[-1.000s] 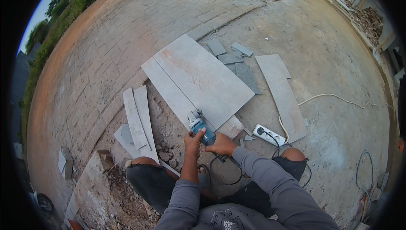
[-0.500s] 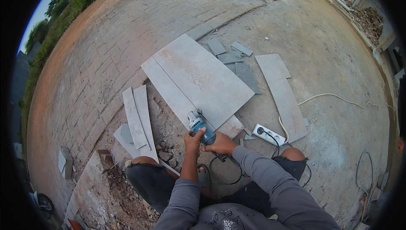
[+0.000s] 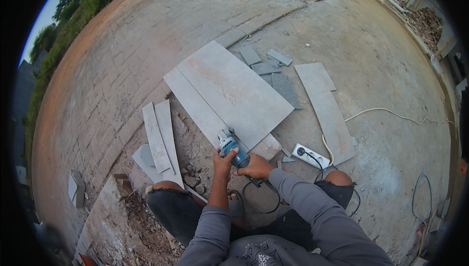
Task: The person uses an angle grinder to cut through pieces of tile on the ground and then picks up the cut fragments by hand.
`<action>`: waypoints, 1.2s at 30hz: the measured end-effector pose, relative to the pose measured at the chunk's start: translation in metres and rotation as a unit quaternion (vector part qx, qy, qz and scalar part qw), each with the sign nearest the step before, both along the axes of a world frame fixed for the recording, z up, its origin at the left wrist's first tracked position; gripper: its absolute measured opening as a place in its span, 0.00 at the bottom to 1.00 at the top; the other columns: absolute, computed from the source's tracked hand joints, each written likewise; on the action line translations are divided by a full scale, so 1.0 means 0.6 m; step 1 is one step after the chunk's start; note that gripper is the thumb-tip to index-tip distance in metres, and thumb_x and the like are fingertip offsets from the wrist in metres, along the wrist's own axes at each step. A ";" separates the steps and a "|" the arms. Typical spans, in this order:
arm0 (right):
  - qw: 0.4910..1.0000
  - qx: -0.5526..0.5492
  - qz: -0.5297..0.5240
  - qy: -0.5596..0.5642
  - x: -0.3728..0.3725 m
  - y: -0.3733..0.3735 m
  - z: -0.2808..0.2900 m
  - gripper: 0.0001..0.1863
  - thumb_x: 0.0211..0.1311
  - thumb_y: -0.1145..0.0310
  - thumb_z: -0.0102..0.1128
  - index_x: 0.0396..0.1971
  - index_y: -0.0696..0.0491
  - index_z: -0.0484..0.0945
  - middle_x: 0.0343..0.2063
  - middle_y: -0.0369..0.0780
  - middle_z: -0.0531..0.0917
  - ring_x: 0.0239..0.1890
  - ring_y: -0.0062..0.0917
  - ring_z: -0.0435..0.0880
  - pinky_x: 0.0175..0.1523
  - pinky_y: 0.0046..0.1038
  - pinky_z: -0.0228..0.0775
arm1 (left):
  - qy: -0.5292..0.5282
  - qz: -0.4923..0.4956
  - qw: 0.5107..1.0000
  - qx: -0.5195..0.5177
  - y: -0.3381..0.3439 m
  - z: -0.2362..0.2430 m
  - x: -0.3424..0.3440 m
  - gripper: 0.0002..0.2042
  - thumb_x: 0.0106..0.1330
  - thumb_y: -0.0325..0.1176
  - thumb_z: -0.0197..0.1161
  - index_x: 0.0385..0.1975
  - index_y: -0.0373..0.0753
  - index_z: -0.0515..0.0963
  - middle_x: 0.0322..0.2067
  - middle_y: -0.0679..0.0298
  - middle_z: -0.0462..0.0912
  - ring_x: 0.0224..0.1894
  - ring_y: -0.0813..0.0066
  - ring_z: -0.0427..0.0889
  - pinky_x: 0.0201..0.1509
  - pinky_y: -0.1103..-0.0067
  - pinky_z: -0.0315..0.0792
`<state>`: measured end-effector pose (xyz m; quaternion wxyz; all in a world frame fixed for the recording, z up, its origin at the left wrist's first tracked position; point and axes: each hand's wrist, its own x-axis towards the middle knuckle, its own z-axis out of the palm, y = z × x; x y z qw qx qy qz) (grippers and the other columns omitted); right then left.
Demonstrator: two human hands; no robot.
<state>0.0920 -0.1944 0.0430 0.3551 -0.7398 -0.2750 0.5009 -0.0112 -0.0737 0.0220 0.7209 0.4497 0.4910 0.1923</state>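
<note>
A teal and silver angle grinder [image 3: 234,151] is gripped in both my hands, its head resting at the near end of a large pale grey tile [image 3: 246,95]. My left hand [image 3: 222,167] wraps round the body with the thumb on top. My right hand [image 3: 256,167] holds the rear part, where a black cord hangs down. A straight dark line runs lengthwise along the tile's left side, up to the grinder's head. The cutting disc is too small to make out clearly.
Pale tile strips [image 3: 156,134] lie left, a notched slab [image 3: 322,114] right, dark grey offcuts [image 3: 284,90] behind the tile. A white power strip [image 3: 310,155] with cords is beside my right knee. Rubble [image 3: 195,178] lies before my left knee, paving [image 3: 107,109] farther left.
</note>
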 end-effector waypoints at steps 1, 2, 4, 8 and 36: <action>1.000 0.001 0.001 -0.004 0.000 -0.001 0.003 0.38 0.35 0.45 0.75 0.40 0.63 0.78 0.37 0.52 0.83 0.41 0.41 0.83 0.48 0.32 0.72 | 0.001 -0.001 1.000 0.000 0.002 -0.005 -0.001 0.44 0.47 0.35 0.77 0.61 0.28 0.55 0.44 0.48 0.76 0.45 0.62 0.79 0.48 0.70 0.75; 1.000 0.001 0.001 -0.008 0.000 -0.002 0.007 0.39 0.35 0.46 0.75 0.41 0.63 0.77 0.37 0.52 0.83 0.42 0.42 0.83 0.48 0.33 0.72 | 0.002 -0.001 1.000 0.001 0.003 -0.009 -0.003 0.44 0.47 0.35 0.77 0.61 0.28 0.55 0.44 0.48 0.76 0.45 0.62 0.79 0.48 0.70 0.75; 1.000 0.010 0.002 -0.005 0.000 -0.007 0.013 0.39 0.35 0.46 0.75 0.42 0.63 0.77 0.38 0.52 0.83 0.42 0.42 0.83 0.49 0.33 0.72 | 0.006 -0.008 1.000 -0.001 0.002 -0.010 -0.003 0.44 0.47 0.35 0.77 0.60 0.28 0.55 0.44 0.48 0.76 0.45 0.61 0.79 0.48 0.70 0.74; 1.000 0.016 -0.005 -0.019 -0.002 -0.018 0.032 0.40 0.35 0.46 0.75 0.44 0.62 0.77 0.39 0.51 0.83 0.44 0.42 0.83 0.50 0.33 0.72 | 0.018 -0.018 1.000 0.009 0.000 -0.016 -0.006 0.44 0.46 0.36 0.77 0.59 0.27 0.56 0.44 0.48 0.75 0.45 0.60 0.78 0.50 0.69 0.74; 0.999 -0.030 0.022 -0.029 -0.002 -0.041 0.031 0.45 0.36 0.44 0.76 0.46 0.68 0.74 0.42 0.55 0.81 0.45 0.43 0.81 0.52 0.32 0.70 | 0.074 -0.104 0.991 0.042 0.006 -0.019 -0.012 0.43 0.44 0.40 0.78 0.53 0.23 0.59 0.45 0.47 0.74 0.47 0.61 0.77 0.51 0.71 0.72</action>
